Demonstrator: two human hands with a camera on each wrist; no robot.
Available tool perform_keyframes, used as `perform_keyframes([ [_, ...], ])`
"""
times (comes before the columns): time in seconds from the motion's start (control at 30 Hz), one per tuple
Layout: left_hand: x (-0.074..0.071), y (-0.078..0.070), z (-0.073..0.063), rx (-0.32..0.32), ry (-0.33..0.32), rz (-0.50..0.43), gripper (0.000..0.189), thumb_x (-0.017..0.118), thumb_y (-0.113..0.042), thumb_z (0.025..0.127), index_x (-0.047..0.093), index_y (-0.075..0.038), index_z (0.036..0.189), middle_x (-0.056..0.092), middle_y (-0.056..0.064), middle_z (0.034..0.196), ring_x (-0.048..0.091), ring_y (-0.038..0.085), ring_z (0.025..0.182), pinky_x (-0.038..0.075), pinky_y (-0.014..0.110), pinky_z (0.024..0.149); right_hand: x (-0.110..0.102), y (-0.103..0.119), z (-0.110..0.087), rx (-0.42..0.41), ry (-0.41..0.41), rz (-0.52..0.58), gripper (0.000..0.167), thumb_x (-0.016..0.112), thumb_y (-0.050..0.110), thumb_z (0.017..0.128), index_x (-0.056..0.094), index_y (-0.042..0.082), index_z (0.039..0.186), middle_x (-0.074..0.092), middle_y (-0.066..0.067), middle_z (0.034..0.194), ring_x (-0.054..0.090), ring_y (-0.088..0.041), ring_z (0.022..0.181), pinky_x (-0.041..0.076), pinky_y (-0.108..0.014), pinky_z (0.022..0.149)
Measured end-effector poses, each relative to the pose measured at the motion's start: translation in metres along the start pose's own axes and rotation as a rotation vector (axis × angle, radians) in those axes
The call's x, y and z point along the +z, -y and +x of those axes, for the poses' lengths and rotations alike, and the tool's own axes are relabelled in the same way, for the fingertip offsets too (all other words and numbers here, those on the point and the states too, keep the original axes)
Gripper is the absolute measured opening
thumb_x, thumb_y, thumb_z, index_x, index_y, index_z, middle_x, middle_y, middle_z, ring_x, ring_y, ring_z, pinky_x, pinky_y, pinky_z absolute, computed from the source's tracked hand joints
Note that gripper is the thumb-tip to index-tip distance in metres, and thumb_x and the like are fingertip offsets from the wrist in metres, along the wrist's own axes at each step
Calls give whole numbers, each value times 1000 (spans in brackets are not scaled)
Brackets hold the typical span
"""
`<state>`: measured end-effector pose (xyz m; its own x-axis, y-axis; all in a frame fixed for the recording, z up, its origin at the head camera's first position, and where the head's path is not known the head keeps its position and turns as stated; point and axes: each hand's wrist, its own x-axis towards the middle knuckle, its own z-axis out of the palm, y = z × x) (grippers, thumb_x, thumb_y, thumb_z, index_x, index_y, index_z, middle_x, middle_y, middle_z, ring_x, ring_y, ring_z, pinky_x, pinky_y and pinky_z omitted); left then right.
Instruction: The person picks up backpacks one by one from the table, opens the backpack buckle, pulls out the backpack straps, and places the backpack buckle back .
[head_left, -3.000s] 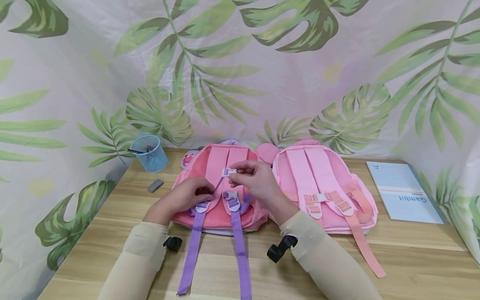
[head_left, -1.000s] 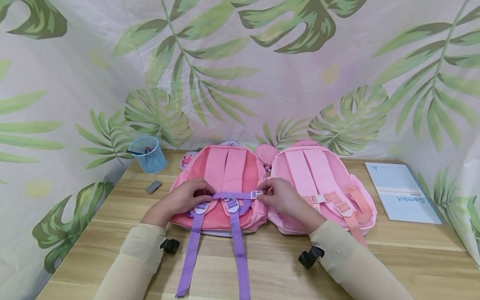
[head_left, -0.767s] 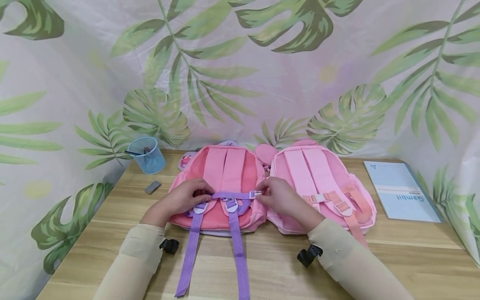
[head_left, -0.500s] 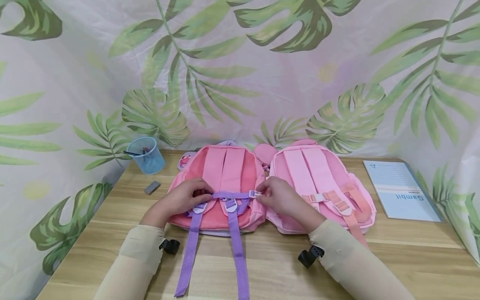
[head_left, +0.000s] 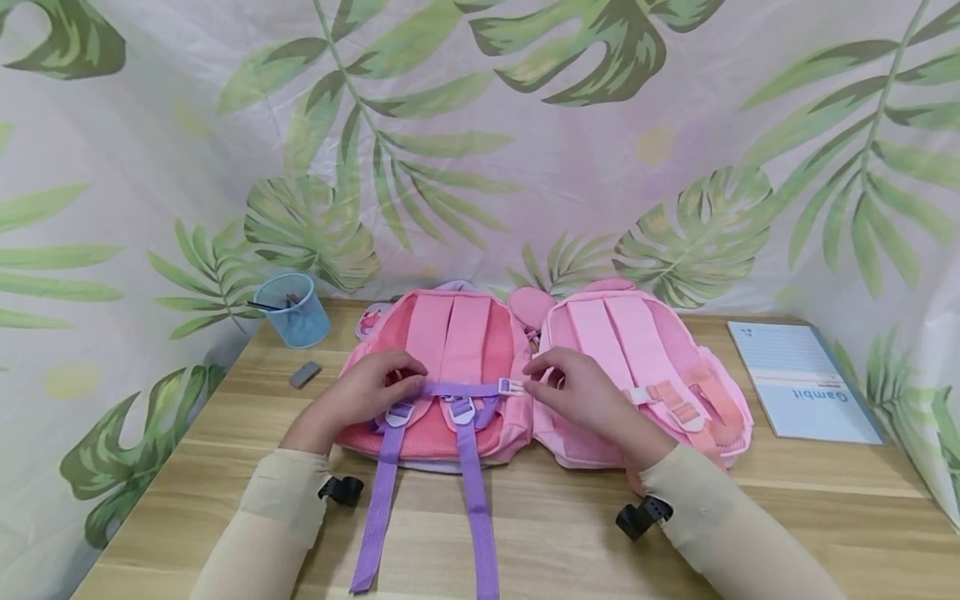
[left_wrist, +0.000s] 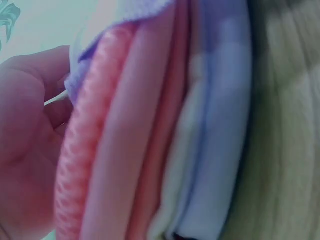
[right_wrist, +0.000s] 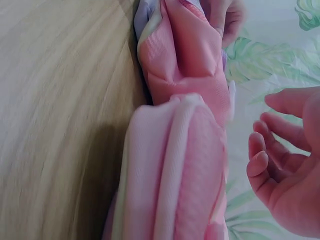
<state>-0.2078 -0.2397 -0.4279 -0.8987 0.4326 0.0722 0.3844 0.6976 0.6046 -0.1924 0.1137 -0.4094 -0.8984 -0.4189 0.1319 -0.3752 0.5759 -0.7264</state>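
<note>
Two pink backpacks lie side by side, back panels up. Across the left backpack (head_left: 501,346) runs a narrow purple strap (head_left: 461,389) with a white buckle (head_left: 510,386) at its right end. My left hand (head_left: 367,390) pinches the strap's left end between thumb and fingers; that end is hidden by the fingertips. My right hand (head_left: 581,396) is just right of the buckle, thumb and fingers apart, with nothing between them. In the right wrist view its fingers (right_wrist: 280,145) hang loosely curled beside the bags. Two wider purple straps (head_left: 474,508) trail toward the front.
The right backpack (head_left: 652,350) has orange straps joined by a white buckle (head_left: 639,396). A blue mesh pen cup (head_left: 303,321) and a grey eraser (head_left: 305,375) are at the left. A notebook (head_left: 806,392) lies at the right. A leaf-print curtain hangs behind the table.
My right hand first held the buckle higher over the left backpack, then drew it down and right, laying the strap level. It has now let go and shifted slightly right.
</note>
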Motion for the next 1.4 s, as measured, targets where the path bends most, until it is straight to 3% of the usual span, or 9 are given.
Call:
perform_keyframes([
  [0.27,-2,-16,3,-25,-23,-22,23,70,-23,106,76,-10,124,77,3,114,71,25,112,58,54,103,-17,-10,-12,-28,10,-22,15,74,14,100,79,6,111,73,-1,94,62,-13,86,52,-29,79],
  [0.73,2,-40,15,123,24,-35,19,70,-17,106,75,-7,121,77,0,111,72,18,108,59,48,102,-41,-22,-26,-47,23,-33,9,75,15,101,81,10,106,73,4,92,58,-12,83,50,-26,76],
  [0.93,6,-50,20,149,45,-11,21,71,-18,105,75,-8,123,77,-1,114,71,17,109,59,46,102,-50,-25,-31,-70,18,-29,10,75,14,102,81,8,108,74,4,93,60,-10,84,53,-26,78],
  [1.4,17,-67,37,160,114,-25,20,69,-20,107,74,-8,122,76,-1,114,70,18,112,58,46,105,-66,-44,-46,-11,4,-37,14,72,14,104,79,6,113,71,2,94,59,-12,85,53,-26,75],
])
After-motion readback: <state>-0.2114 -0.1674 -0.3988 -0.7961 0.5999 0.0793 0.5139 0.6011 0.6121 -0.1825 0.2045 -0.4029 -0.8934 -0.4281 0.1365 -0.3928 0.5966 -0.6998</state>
